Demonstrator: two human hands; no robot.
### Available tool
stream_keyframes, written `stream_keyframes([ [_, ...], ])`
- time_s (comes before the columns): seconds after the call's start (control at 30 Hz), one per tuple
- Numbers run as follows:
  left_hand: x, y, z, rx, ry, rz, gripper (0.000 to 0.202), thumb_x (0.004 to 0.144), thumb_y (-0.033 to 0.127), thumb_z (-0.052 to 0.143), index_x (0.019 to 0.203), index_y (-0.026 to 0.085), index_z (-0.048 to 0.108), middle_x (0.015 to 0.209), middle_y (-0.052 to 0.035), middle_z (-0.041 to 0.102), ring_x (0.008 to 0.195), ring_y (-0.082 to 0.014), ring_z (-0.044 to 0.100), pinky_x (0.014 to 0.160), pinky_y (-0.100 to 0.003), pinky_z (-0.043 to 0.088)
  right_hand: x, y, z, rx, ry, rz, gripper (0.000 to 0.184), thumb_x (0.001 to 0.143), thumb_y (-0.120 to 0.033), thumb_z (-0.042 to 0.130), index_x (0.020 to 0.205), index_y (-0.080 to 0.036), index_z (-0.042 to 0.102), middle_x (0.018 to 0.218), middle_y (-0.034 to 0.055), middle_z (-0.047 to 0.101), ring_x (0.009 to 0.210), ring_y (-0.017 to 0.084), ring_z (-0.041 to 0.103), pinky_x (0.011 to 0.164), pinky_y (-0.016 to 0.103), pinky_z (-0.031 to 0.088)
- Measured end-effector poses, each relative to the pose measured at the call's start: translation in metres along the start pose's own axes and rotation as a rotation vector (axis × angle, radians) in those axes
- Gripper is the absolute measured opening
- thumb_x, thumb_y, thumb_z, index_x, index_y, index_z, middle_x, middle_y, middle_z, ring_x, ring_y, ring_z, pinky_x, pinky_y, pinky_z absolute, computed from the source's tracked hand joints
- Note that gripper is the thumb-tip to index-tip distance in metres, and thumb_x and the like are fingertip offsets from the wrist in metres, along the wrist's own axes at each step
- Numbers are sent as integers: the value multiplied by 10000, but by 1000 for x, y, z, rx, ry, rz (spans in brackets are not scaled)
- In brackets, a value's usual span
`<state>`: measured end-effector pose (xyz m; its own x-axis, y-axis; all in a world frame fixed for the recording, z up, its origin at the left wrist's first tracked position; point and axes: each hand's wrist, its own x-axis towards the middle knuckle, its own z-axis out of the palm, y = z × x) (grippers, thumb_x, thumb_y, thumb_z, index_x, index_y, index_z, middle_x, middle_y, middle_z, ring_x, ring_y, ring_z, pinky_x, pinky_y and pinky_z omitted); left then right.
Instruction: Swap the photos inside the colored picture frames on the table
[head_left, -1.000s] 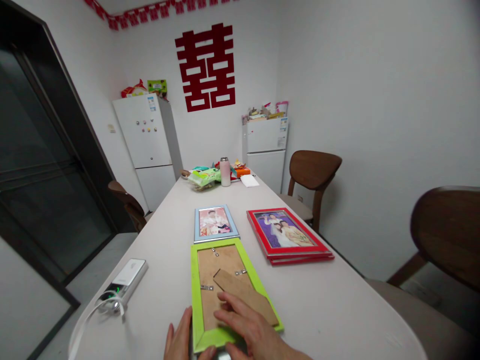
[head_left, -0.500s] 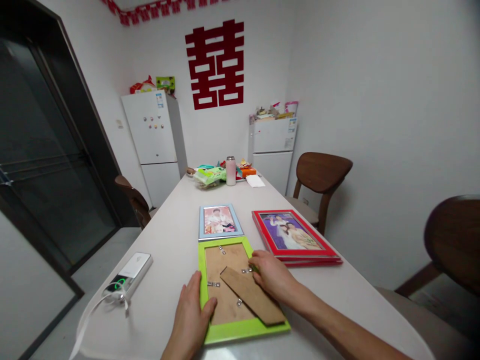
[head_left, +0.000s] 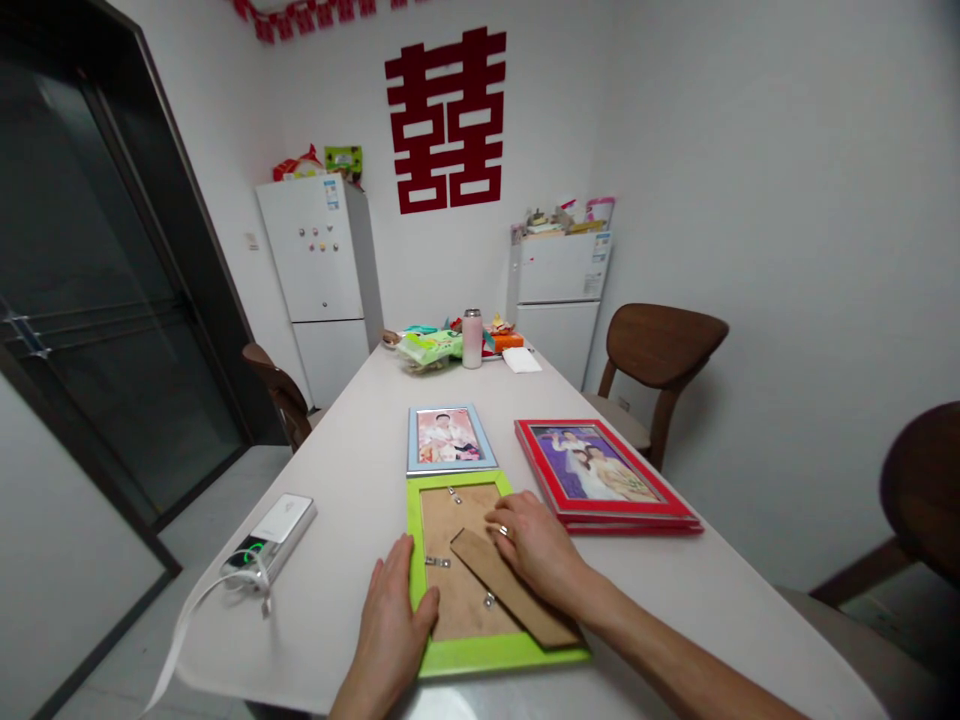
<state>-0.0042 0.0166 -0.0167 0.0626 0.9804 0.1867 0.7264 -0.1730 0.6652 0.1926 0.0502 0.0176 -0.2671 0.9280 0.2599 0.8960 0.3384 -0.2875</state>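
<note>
A lime-green picture frame [head_left: 491, 655] lies face down on the table, its brown backing board [head_left: 469, 625] showing. The hinged stand [head_left: 517, 592] slants across the backing towards the lower right. Small metal clips [head_left: 437, 562] sit along the backing's edges. My left hand [head_left: 391, 615] holds the frame's left border, thumb over the top and fingers along the outside. My right hand [head_left: 536, 545], with a ring on one finger, is bent over the right inner edge, beside the stand's upper part. Its fingers are curled, and they hide the right-hand clip and their own tips.
A light blue framed photo [head_left: 450, 438] adjoins the green frame's far edge. Red-framed photos [head_left: 607, 475] are stacked to the right. A power bank [head_left: 274, 535] with a white cable lies left. Farther back stand a pink bottle [head_left: 472, 340] and snack packets [head_left: 431, 348]. Chairs [head_left: 664, 345] flank the table.
My right hand has shifted from the frame's right border inward over the backing and now covers the right-hand clip. My left hand keeps its place. The whole view has shifted slightly.
</note>
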Motion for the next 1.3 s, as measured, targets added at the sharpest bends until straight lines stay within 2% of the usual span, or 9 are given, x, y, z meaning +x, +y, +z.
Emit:
stream_keyframes([
  [0.1, 0, -2, 2, 42, -12, 5, 558, 684, 207, 446, 1214, 64, 351, 1244, -137, 438, 1156, -220, 377, 1011, -402, 197, 2, -24, 7, 115, -73, -134, 214, 765, -203, 431, 808, -186, 640, 841, 49, 573, 834, 156, 471, 738, 243, 327],
  [0.17, 1, -4, 3, 66, -27, 14, 560, 693, 212, 434, 1221, 54, 337, 1254, -140, 423, 1159, -219, 373, 1016, -399, 187, 5, -39, 11, 125, -125, -173, 195, 755, -227, 455, 769, -184, 645, 806, 43, 575, 812, 154, 472, 726, 243, 325],
  [0.33, 1, -5, 3, 77, -38, 32, 552, 705, 225, 420, 1221, 47, 337, 1264, -144, 410, 1167, -221, 363, 1020, -402, 179, 14, -56, 18, 67, -121, -124, 197, 752, -257, 462, 716, -177, 638, 760, 52, 557, 780, 159, 469, 698, 254, 324],
  [0.57, 1, -4, 3, 94, -41, 35, 552, 705, 214, 409, 1222, 35, 333, 1265, -152, 405, 1169, -227, 360, 1018, -415, 180, 17, -55, 30, 91, -33, -73, 164, 725, -222, 472, 676, -173, 620, 742, 51, 556, 773, 159, 471, 674, 244, 332],
  [0.77, 1, -3, 2, 83, -35, 29, 548, 698, 213, 414, 1213, 34, 350, 1259, -151, 415, 1166, -226, 365, 1020, -406, 178, 19, -57, 36, 87, -13, -21, 140, 692, -189, 487, 703, -154, 622, 753, 65, 589, 747, 160, 494, 650, 238, 330],
  [0.9, 0, -4, 3, 81, -32, 25, 556, 693, 214, 416, 1213, 27, 347, 1257, -156, 414, 1165, -230, 365, 1019, -410, 176, 30, -45, 36, 77, -19, -14, 168, 715, -223, 478, 677, -163, 630, 681, 41, 606, 666, 133, 514, 604, 216, 324],
  [1.0, 0, -3, 3, 74, -28, 17, 557, 688, 211, 420, 1210, 30, 352, 1254, -153, 420, 1166, -227, 365, 1020, -404, 174, 43, -28, 36, 38, 15, 41, 273, 778, -222, 385, 683, -144, 628, 694, 68, 606, 683, 146, 519, 630, 234, 320],
  [1.13, 0, -2, 1, 84, -33, 14, 552, 688, 211, 417, 1206, 31, 359, 1257, -149, 417, 1168, -223, 361, 1021, -399, 175, 57, -12, 39, -2, 24, 103, 257, 760, -190, 396, 709, -128, 641, 751, 100, 598, 748, 173, 517, 682, 256, 323],
  [1.3, -1, 0, 0, 99, -45, 5, 549, 684, 215, 422, 1205, 52, 366, 1255, -133, 424, 1161, -222, 369, 1019, -391, 180, 59, -10, 45, 9, 12, 99, 270, 756, -198, 403, 875, -200, 645, 850, 84, 579, 835, 190, 491, 729, 270, 324],
])
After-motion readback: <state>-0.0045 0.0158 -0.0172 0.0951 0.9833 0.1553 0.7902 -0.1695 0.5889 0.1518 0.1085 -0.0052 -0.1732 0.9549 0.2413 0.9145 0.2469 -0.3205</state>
